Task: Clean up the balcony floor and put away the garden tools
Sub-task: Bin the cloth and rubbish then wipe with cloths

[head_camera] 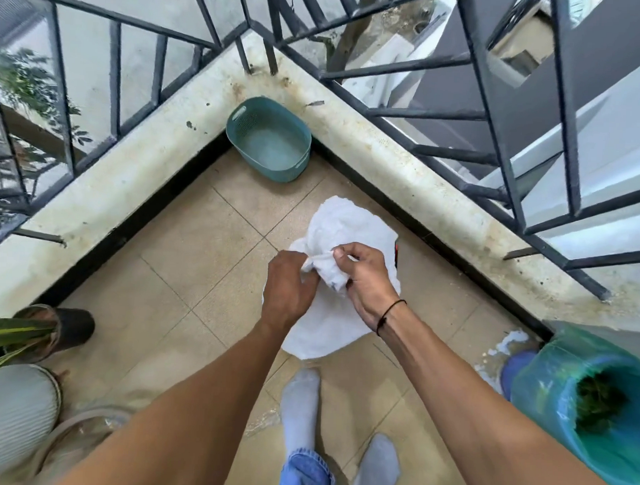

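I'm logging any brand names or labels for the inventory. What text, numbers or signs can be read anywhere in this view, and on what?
None: no readable text on the white cloth in both hands, the teal basket, the bag-lined bin or the railing.

Basket (268, 139) sits in the corner at 12 o'clock, bin (577, 407) at 4, pots (15, 409) at 8, cloth (348, 225) dead centre.
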